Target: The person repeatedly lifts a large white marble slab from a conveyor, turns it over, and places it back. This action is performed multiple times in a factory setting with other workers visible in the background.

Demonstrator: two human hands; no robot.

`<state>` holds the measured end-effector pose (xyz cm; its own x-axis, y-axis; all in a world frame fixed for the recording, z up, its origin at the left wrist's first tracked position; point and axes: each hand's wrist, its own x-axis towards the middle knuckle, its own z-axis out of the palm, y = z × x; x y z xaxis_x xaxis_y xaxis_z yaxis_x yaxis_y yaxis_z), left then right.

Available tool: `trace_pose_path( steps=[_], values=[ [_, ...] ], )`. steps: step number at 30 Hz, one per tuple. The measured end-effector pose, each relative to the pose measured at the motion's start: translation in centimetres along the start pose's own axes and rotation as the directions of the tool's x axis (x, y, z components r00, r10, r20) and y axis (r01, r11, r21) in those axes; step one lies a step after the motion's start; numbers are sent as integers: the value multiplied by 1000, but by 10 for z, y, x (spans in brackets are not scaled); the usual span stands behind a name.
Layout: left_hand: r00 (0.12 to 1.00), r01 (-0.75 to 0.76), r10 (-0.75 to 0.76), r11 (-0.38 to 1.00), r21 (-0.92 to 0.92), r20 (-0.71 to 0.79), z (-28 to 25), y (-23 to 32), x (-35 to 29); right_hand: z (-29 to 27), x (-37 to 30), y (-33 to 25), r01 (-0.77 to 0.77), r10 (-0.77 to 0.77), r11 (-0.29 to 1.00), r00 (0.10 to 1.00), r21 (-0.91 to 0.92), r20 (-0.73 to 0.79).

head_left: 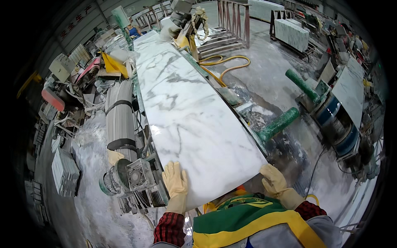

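A long white marble slab (198, 124) with grey veins stretches away from me on a green-framed machine bed. My left hand (175, 180), in a cream rubber glove, lies flat on its near left edge, fingers stretched out. At the near right corner is my right hand (275, 182), gloved alike. Its fingers are apart and slightly bent against the slab's edge, not wrapped round it; the contact underneath is hidden. A green apron with yellow trim (240, 215) covers my front below the slab's near end.
Left of the slab are a motor and gearbox (134, 175) and a grey ribbed roll (120, 111). Green rollers (279, 124) jut out at the right. A yellow hose (235, 58) curls on the wet floor near a metal rack (233, 25). Another slab machine (339, 124) stands far right.
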<state>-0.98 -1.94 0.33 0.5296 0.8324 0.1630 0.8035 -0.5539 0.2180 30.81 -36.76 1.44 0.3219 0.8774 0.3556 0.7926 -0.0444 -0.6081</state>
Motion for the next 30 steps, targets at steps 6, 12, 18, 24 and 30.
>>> trace_pose_path(
  steps=[6, 12, 18, 24, 30],
  values=[
    [1000, -23, 23, 1000, -6, -1, -1, 0, -2, 9, -15, -5, -584, 598, 748, 799, 315, 59],
    [999, -40, 42, 998, -47, 34, -6, -2, 5, 38, -9, 6, -797, 586, 217, 568, 563, 578],
    [996, -32, 29, 999, 39, 82, -3, -9, 25, 31, 41, -38, -906, 747, 417, 293, -77, 597],
    [961, -276, 277, 961, 24, -18, 9, -22, 74, 35, 34, -40, -877, 791, 452, 311, -162, 526],
    [860, -503, 498, 864, -21, -109, 13, -25, 167, 70, 16, -8, -779, 687, 604, 400, -171, 607]
  ],
)
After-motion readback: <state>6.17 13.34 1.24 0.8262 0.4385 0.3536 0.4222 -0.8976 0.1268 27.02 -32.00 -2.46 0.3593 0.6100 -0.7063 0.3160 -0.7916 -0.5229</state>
